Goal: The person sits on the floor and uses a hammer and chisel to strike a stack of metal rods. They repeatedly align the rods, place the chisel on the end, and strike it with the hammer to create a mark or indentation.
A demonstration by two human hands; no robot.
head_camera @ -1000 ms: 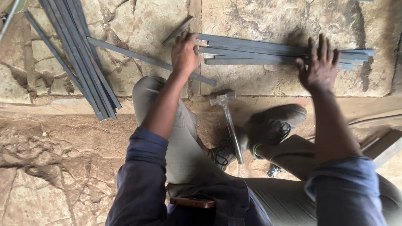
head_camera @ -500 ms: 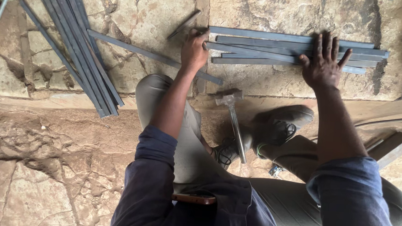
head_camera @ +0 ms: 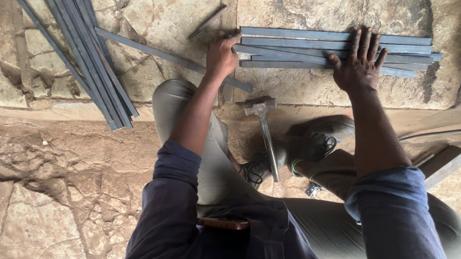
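Several flat grey metal bars [head_camera: 310, 46] lie side by side across a stone slab in front of me. My left hand [head_camera: 222, 54] is curled around the left ends of these bars. My right hand [head_camera: 358, 65] lies flat on them further right, fingers spread and pressing down. A metal hammer [head_camera: 265, 131] rests on the ground between my knees, its head near the slab's edge. One long bar [head_camera: 155, 53] runs diagonally from the left and passes under my left hand.
A bundle of long grey metal strips [head_camera: 81, 45] lies slanted at the upper left. A small chisel-like rod [head_camera: 208, 21] lies above my left hand. A wooden block [head_camera: 444, 161] sits at the right. My shoes [head_camera: 315, 140] rest below the slab on rough stone ground [head_camera: 51, 177].
The view has shifted slightly, so the bars sit lower and further right in frame. My left hand has curled tighter onto the bar ends. My right hand stays flat on the bars.
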